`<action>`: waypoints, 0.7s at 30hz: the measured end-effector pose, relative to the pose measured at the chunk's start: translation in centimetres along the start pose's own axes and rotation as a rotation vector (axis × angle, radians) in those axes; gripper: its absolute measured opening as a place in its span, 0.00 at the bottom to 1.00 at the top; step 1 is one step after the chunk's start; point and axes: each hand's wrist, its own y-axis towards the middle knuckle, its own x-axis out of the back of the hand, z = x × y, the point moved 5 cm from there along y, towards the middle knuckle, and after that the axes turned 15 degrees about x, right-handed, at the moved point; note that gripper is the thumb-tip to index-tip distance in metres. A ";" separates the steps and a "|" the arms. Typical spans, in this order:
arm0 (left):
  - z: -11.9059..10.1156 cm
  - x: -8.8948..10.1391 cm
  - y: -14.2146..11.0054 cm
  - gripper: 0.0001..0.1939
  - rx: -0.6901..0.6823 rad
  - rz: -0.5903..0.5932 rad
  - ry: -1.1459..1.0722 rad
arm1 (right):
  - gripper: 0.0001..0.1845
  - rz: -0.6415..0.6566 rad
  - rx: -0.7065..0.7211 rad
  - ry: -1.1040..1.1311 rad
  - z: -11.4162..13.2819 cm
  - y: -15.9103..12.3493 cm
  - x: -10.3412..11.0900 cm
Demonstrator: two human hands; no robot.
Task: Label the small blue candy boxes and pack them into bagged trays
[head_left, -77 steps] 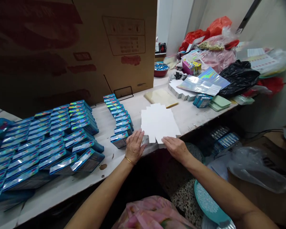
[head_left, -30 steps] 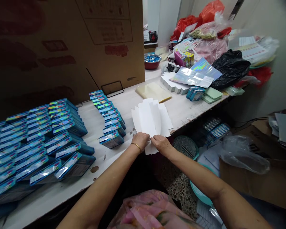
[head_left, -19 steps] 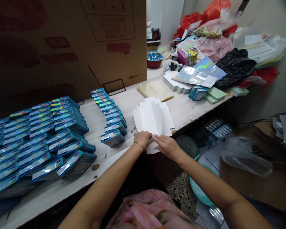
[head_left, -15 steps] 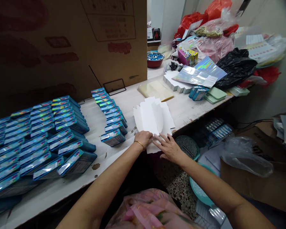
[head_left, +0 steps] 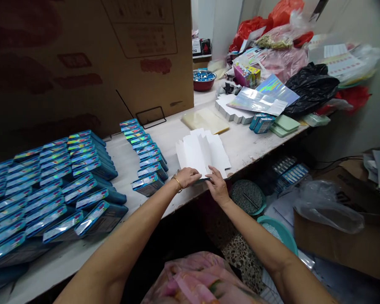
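Note:
A fanned stack of white die-cut cardboard blanks (head_left: 203, 153) lies at the front edge of the white table (head_left: 164, 126). My left hand (head_left: 187, 177), with a gold bangle at the wrist, pinches the near edge of the stack. My right hand (head_left: 218, 185) grips the same near edge just to its right, fingers curled on the card. Left of my hands runs a row of assembled blue holographic boxes (head_left: 145, 156). A wide field of the same blue boxes (head_left: 53, 185) fills the table's left part.
A large brown carton (head_left: 91, 59) stands behind the boxes. Farther back lie a yellowish sheet pile (head_left: 204, 120), more white blanks (head_left: 232, 110), holographic sheets (head_left: 261, 97), a red bowl (head_left: 202, 80), and red and black bags (head_left: 313, 88). Teal basins (head_left: 278, 232) and clutter sit under the table.
The blanks were flat under both spread hands; I gathered and fanned them, lifting some sheets. Now the stack sits farther onto the table and both hands pinch its near edge.

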 end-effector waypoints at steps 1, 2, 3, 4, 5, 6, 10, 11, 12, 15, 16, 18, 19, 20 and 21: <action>0.1 0.1 0.0 0.15 -0.007 0.020 -0.014 | 0.12 -0.017 -0.026 0.007 0.1 0.0 -0.1; 0.2 0.1 0.0 0.13 -0.011 0.041 -0.014 | 0.13 -0.027 -0.048 0.008 0.1 0.1 -0.1; 0.3 0.1 0.1 0.12 -0.010 0.055 -0.002 | 0.15 -0.030 -0.064 0.003 0.2 0.1 -0.2; 0.6 0.0 0.2 0.12 0.001 0.059 0.018 | 0.16 -0.028 -0.076 -0.006 0.3 0.2 -0.2; 0.9 -0.1 0.4 0.11 0.019 0.052 0.037 | 0.16 -0.021 -0.085 -0.017 0.3 0.3 -0.3; 1.1 -0.2 0.7 0.11 0.044 0.034 0.046 | 0.16 -0.014 -0.093 -0.031 0.4 0.4 -0.3; 1.8 -0.5 1.3 0.13 0.164 -0.082 0.030 | 0.14 0.019 -0.126 -0.096 0.1 0.6 -0.5; 1.6 -0.6 1.1 0.14 0.161 -0.129 0.050 | 0.13 0.026 -0.130 -0.115 0.0 0.6 -0.5; 1.2 -0.6 0.9 0.12 0.140 -0.179 0.088 | 0.12 0.033 -0.130 -0.134 -0.1 0.7 -0.6; -0.3 -1.2 -0.5 0.09 0.036 -0.288 0.252 | 0.11 0.050 -0.122 -0.171 -0.3 0.7 -0.8; -0.7 -1.5 -1.0 0.10 0.014 -0.297 0.295 | 0.11 0.052 -0.119 -0.170 -0.3 0.7 -0.8; -1.2 -2.0 -1.7 0.10 0.004 -0.298 0.349 | 0.11 0.056 -0.109 -0.142 -0.2 0.6 -0.8; -1.3 -2.2 -1.8 0.10 0.007 -0.296 0.368 | 0.12 0.055 -0.103 -0.119 -0.1 0.6 -0.7; -1.4 -2.4 -1.9 0.10 0.013 -0.293 0.385 | 0.14 0.053 -0.097 -0.095 0.1 0.5 -0.6; -1.4 -2.5 -1.9 0.10 0.018 -0.284 0.399 | 0.16 0.045 -0.092 -0.074 0.3 0.4 -0.6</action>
